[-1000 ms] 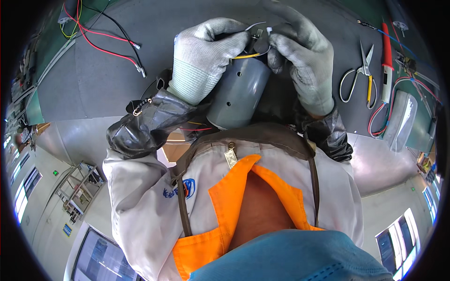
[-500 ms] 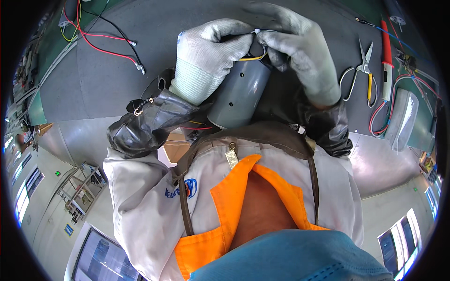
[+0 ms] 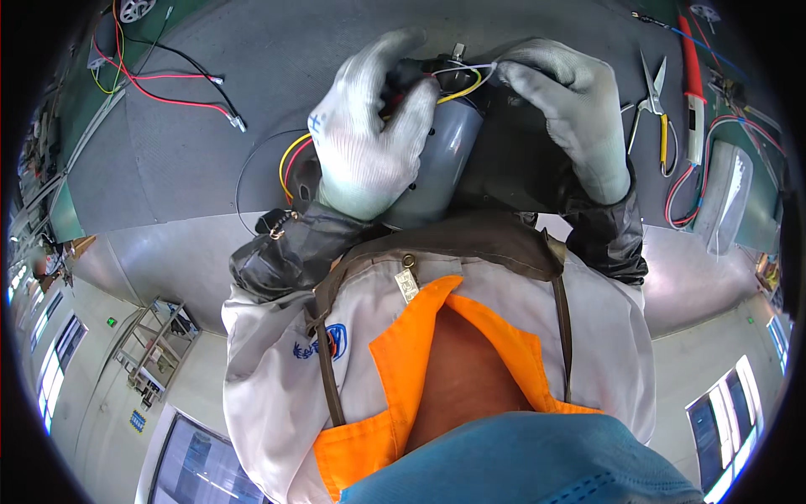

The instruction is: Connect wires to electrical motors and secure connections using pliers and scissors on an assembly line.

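A grey cylindrical motor (image 3: 443,160) lies on the dark worktop in front of me, one end near my body. At its far end are a black part with a metal shaft (image 3: 458,51) and a yellow wire (image 3: 464,92). My left hand (image 3: 365,126), in a white knit glove, is over the motor's left side, thumb and forefinger spread apart; its other fingers are partly hidden. My right hand (image 3: 567,105), gloved alike, pinches the end of a thin white cable tie (image 3: 466,67) stretched across the wires. Yellow and red wires (image 3: 290,164) curve out left of my left hand.
Scissors (image 3: 651,105) with a yellow handle sleeve and a red-and-white pen-shaped tool (image 3: 693,101) lie at the right, beside a grey curved housing (image 3: 724,197). Red and black leads with connectors (image 3: 227,113) spread at the far left, running from another motor (image 3: 102,42).
My left hand has let go of the cable tie and opened, moving slightly left and down. My right hand has drawn right with the tie's end. Yellow and red wires now show at the left.
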